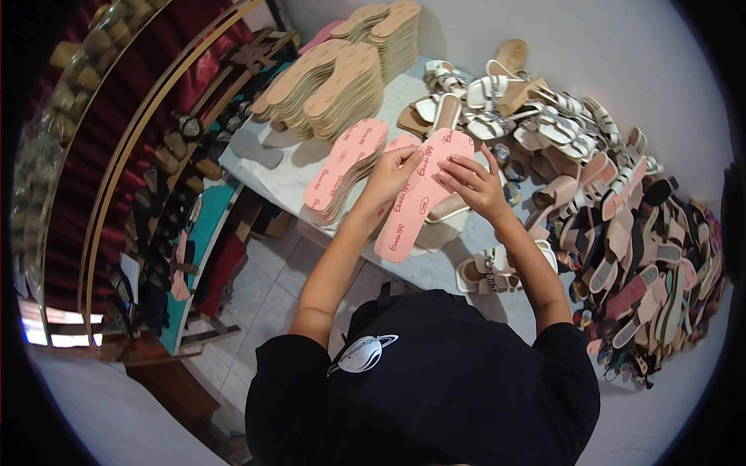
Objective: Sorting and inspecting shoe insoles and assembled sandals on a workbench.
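Note:
Above the table I hold a pink printed insole point(424, 186), its broad end away from me and its narrow end toward my body. My left hand point(395, 177) pinches its left edge near the middle. On the other side my right hand point(475, 185) grips the upper right edge, fingers across the printed face. Left of my left hand stands a stack of matching pink insoles point(346, 167). Part of another pink insole shows behind the held one. A white-edged sandal point(446, 115) lies just beyond its broad end.
Tall stacks of tan insoles point(334, 89) stand at the table's back left, beside a grey insole point(256, 149). White sandals point(556, 128) crowd the back right, with a large heap of shoes point(645, 272) beyond. Shelves with shoe lasts point(167, 159) line the left, above a tiled floor point(264, 311).

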A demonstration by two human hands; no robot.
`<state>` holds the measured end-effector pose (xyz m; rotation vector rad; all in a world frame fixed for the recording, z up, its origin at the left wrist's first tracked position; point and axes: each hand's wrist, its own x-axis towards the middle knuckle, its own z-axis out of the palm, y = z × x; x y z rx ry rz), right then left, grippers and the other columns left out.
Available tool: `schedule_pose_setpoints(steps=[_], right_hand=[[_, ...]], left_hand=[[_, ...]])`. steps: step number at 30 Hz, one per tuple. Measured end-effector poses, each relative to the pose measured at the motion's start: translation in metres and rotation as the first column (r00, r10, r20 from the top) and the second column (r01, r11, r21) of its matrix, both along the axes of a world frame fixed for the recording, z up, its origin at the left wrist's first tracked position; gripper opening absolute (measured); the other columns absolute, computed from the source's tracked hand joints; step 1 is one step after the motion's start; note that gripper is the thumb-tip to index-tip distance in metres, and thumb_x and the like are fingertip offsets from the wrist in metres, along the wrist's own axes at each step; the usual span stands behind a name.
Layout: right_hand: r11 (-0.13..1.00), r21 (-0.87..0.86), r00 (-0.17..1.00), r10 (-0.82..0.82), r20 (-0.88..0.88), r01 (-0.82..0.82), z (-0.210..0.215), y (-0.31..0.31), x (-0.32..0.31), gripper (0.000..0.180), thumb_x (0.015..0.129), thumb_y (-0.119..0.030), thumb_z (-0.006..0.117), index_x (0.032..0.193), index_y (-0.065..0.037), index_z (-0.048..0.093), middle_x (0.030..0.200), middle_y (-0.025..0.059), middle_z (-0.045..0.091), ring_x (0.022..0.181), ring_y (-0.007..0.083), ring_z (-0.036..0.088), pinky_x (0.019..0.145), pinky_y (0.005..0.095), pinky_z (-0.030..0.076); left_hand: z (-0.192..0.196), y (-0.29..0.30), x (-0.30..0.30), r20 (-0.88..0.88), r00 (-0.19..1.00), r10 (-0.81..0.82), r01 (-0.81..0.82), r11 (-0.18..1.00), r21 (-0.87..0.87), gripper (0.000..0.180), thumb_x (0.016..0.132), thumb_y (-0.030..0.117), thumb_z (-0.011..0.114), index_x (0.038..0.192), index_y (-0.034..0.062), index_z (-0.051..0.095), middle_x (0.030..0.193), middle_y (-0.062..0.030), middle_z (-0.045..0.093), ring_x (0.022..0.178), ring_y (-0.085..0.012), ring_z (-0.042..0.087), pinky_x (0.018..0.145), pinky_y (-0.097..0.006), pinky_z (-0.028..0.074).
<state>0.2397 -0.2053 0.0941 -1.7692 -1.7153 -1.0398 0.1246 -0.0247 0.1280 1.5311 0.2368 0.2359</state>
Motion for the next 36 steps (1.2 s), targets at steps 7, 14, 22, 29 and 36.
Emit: schedule_pose_setpoints(steps=[7,14,22,29,36], right_hand=[[0.995,0.063,0.997,-0.074,-0.019,0.075,-0.012,0.074,-0.004,0.034,0.073,-0.019,0.065,0.105,-0.032,0.066,0.113,-0.0089,0.061,0.100,0.0106,0.057,0.100,0.0416,0.028],[0.997,0.056,0.982,-0.042,-0.185,0.053,-0.034,0.124,0.001,0.037,0.075,-0.015,0.064,0.108,-0.030,0.066,0.112,-0.0074,0.061,0.098,0.0132,0.058,0.099,0.0430,0.029],[0.999,0.033,0.966,0.049,-0.254,-0.042,-0.038,0.165,0.007,0.038,0.077,-0.012,0.062,0.111,-0.030,0.064,0.111,-0.0051,0.062,0.100,0.0150,0.058,0.096,0.0438,0.033],[0.968,-0.089,0.874,0.172,-0.455,-0.237,-0.050,0.177,0.013,0.046,0.078,-0.004,0.054,0.121,-0.021,0.058,0.123,0.0043,0.055,0.118,0.0254,0.048,0.104,0.0493,0.031],[0.921,-0.226,0.842,0.165,-0.513,-0.318,-0.051,0.169,0.009,0.052,0.079,-0.002,0.048,0.128,-0.019,0.052,0.132,0.0057,0.048,0.126,0.0302,0.040,0.108,0.0513,0.026]], left_hand=[[0.018,0.054,-0.057,0.048,0.989,0.139,-0.146,0.894,0.423,0.060,0.083,0.032,0.067,0.127,-0.0031,0.047,0.119,-0.0200,0.055,0.106,-0.0252,0.058,0.089,-0.032,0.046],[-0.022,0.071,-0.126,0.146,0.921,0.362,-0.334,0.538,0.774,0.099,0.053,0.041,0.084,0.134,0.0050,0.041,0.127,-0.0158,0.049,0.116,-0.0327,0.048,0.098,-0.043,0.036],[-0.063,0.069,-0.132,0.248,0.787,0.565,-0.573,0.522,0.632,0.076,0.060,0.018,0.084,0.125,-0.0008,0.050,0.111,-0.0165,0.058,0.101,-0.0280,0.058,0.088,-0.035,0.045],[-0.073,0.073,-0.129,0.248,0.748,0.615,-0.625,0.528,0.575,0.067,0.067,0.016,0.080,0.124,-0.0024,0.050,0.114,-0.0184,0.058,0.104,-0.0276,0.057,0.090,-0.034,0.044],[-0.088,0.079,-0.137,0.219,0.760,0.612,-0.585,0.497,0.641,0.065,0.071,0.019,0.077,0.125,-0.0008,0.049,0.118,-0.0203,0.057,0.109,-0.0295,0.056,0.093,-0.036,0.043]])
